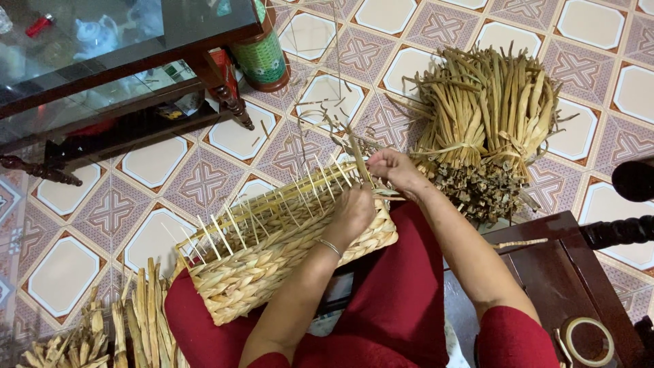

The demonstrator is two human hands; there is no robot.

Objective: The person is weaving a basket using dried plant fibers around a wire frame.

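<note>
I see the half-woven basket [286, 255] lying across my lap, its long axis running lower left to upper right; my left hand [354, 208] is closed on its rim; my right hand [388, 167], just beyond at the far end, pinches a reed strand [359, 160].

Counts, positions taken from the half-woven rectangular straw basket [286, 259] (1). Hands at its far rim: 2. Tied bundles of dried tan reed stalks [487, 129]: 1, beyond-right. Loose reed piles [122, 327]: 1, near-left. Green patterned canister [262, 58]: 1, beyond. Tape rolls [589, 341]: 1, right.
</note>
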